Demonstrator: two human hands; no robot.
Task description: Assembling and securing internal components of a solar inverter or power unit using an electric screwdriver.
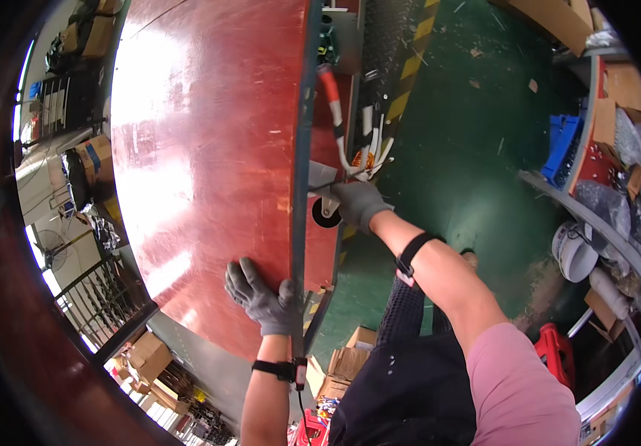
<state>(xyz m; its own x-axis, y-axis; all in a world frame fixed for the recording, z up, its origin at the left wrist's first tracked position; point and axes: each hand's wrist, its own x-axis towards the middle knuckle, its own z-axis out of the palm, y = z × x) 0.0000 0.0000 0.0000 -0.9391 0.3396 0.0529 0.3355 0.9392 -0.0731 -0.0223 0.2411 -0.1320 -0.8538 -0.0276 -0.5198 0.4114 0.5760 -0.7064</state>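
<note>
My left hand (259,301), in a grey glove, lies on the red tabletop (216,215) near its dark edge, fingers spread and nothing in them. Beyond that edge and lower down is my right hand (361,204), also gloved in grey. Its fingers are curled round something I cannot make out, with a thin dark bar (328,183) running from it toward the table's side. Close by are a black wheel (326,213) with a pale bracket and a bent white tube (337,123) with a red end. An orange coil (363,160) sits among white pieces just ahead of the right hand.
Yellow-and-black tape (410,63) crosses the green floor (477,126). At the right stand a blue bin (561,149), a white bucket (575,251) and a red plastic stool (555,355). Cardboard boxes (346,363) lie near my legs. A black railing (105,301) stands beyond the table.
</note>
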